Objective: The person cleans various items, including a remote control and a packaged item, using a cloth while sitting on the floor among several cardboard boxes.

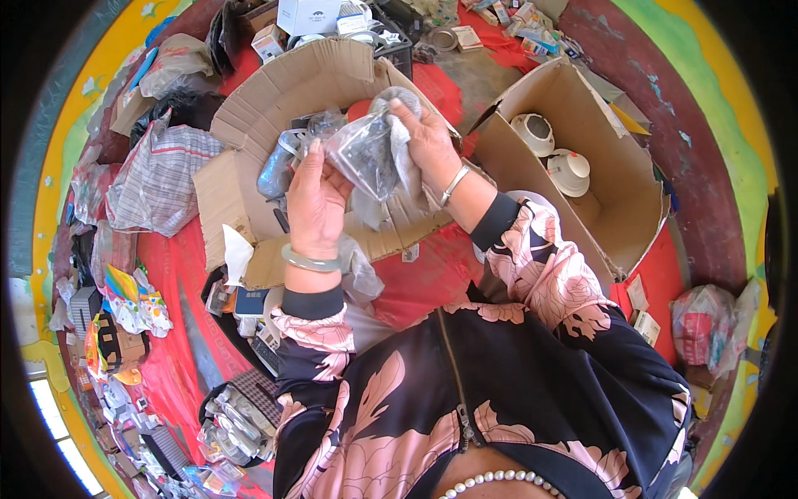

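Note:
Above an open cardboard box (287, 91), my two hands have a dark, square-edged item in a clear plastic bag (366, 154) between them. My left hand (318, 200) grips the bag's left side, thumb up and fingers partly behind it. The fingers of my right hand (432, 145) are closed on a grey cloth (399, 158) that lies against the bag's right side. What the item inside is, I cannot make out. In the box below lie a blue item in clear plastic (278, 170) and other plastic-wrapped pieces, partly hidden by my hands.
To the right stands a second open cardboard box (615, 183) with two white round fixtures (569, 172) in it. A plaid woven bag (162, 179) slumps at the left. A basket of plastic-wrapped items (237, 420) sits at lower left on red sheeting (174, 333). Small boxes crowd the back.

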{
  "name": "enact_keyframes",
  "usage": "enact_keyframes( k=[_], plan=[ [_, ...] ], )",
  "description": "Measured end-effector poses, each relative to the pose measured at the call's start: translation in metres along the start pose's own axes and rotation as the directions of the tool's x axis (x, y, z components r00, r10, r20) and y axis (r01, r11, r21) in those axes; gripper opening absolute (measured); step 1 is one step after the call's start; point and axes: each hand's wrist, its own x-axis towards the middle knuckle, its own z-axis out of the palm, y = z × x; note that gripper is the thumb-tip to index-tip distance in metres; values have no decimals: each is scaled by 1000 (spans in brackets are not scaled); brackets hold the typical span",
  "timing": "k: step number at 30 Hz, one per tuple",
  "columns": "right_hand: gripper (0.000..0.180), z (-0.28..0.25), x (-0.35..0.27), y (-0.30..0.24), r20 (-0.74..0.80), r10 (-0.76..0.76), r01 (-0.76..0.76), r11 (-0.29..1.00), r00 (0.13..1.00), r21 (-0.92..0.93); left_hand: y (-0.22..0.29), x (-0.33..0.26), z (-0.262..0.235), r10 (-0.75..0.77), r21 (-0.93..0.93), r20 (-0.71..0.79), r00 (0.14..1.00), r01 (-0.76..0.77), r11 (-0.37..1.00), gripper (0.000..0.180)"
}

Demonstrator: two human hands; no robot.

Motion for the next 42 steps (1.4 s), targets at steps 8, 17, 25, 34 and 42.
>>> enact_keyframes(
  k=[8,17,25,34,42],
  plan=[
    [24,0,-3,-1,65,-570,450,569,819,-688,-37,-15,9,-59,-46,-36,998,58,997,43],
    [27,-5,-44,-8,734,-394,833,259,553,-489,5,0,-9,-19,-312,149,989,65,948,68],
    [60,-22,-22,-67,109,-344,341,939,933,40,10,-5,-7,74,-430,179,981,11,903,66],
    [60,38,-60,-14,779,-212,773,-128,590,-621,-29,-17,-15,41,-386,257,966,63,920,51],
    [52,39,-49,-19,561,-456,620,-26,691,-784,-27,-15,-12,-139,-236,210,968,188,953,45]
  ],
)
